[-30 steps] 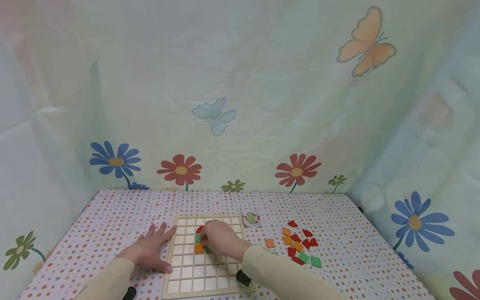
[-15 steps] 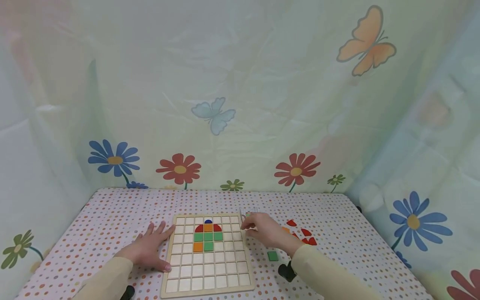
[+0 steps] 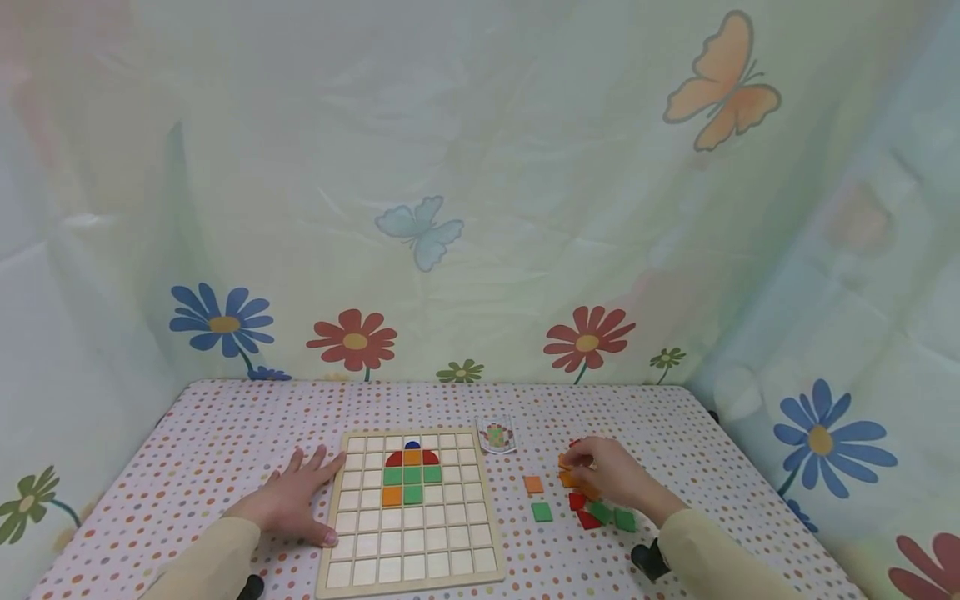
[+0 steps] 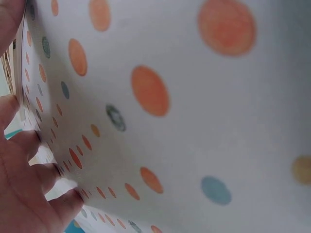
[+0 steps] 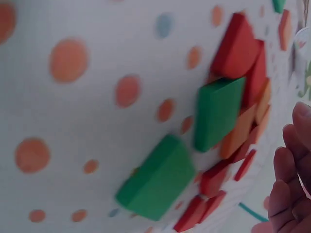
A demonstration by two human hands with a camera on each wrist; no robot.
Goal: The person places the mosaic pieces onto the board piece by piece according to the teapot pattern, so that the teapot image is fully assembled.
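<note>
Right of the pale wooden grid board [image 3: 390, 543], flat orange square tiles [image 3: 567, 481] are best edge-pinched by the loosely parted, seemingly empty right hand [image 3: 617, 477]; the left hand [image 3: 288, 497] is spread wide

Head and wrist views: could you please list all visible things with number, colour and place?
Gridded board: 1, beige, lower middle
Tablecloth: 1, white dotted, under board
Blue tile: 1, blue, board's far row
Red tiles: 2, red, on board
Orange tiles: 2, orange, on board
Green tiles: 4, green, on board
Card: 1, multicoloured, beside board's far right corner
Separate tiles: 2, orange and green, right of board
Tile cluster: count unclear, partly hidden, red, orange, green, farther right
Backdrop: count unclear, pale, behind and beside tablecloth
Butterflies: 2, orange and blue, backdrop
Flowers: several, blue, red, green, backdrop
Wrist pieces: 2, black, each wrist
Sleeves: 2, cream, each arm
Left hand: 1, board's left edge
Right hand: 1, over cluster
</note>
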